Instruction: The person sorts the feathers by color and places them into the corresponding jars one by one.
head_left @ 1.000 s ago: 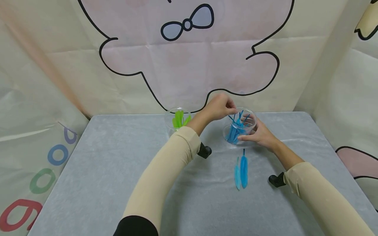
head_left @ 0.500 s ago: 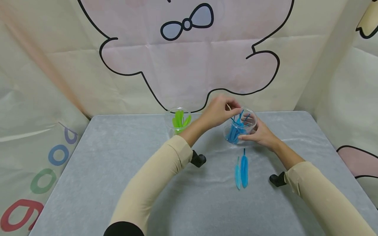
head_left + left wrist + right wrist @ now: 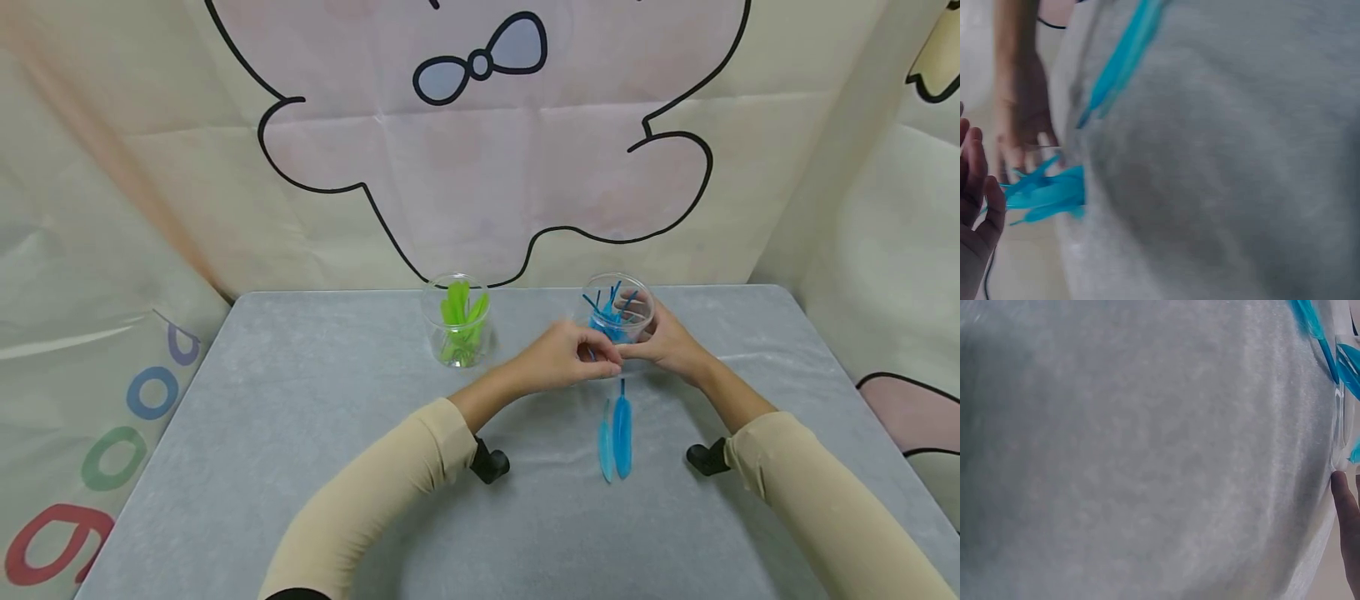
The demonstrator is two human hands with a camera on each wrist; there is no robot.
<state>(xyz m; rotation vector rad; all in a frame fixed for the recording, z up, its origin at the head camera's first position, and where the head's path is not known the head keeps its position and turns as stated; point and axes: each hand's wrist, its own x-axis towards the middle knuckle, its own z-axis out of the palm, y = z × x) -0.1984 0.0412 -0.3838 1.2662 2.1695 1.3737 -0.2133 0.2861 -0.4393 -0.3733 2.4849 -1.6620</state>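
My right hand point(image 3: 667, 343) grips the side of a clear plastic cup point(image 3: 617, 275) holding several blue feathers point(image 3: 609, 321), quills upward. In front of that cup my left hand point(image 3: 573, 358) hovers over the table, its fingertips near the right thumb. In the left wrist view the thumb and fingers of the left hand point(image 3: 974, 194) stand apart, with no feather plainly between them. Two loose feathers, a darker blue feather point(image 3: 622, 437) and a lighter blue feather point(image 3: 605, 446), lie side by side below the cup. At the right wrist view's edge, a fingertip point(image 3: 1341, 487) meets the cup.
A second clear cup point(image 3: 437, 333) with several green feathers point(image 3: 461, 321) stands at the table's back, left of the blue one. Grey cloth point(image 3: 300, 417) covers the table. Printed curtains point(image 3: 480, 167) rise behind its back edge.
My left hand has come away from the top of the blue feathers' cup and dropped toward me, in front of the cup. The right hand keeps its grip; the two loose feathers have not moved.
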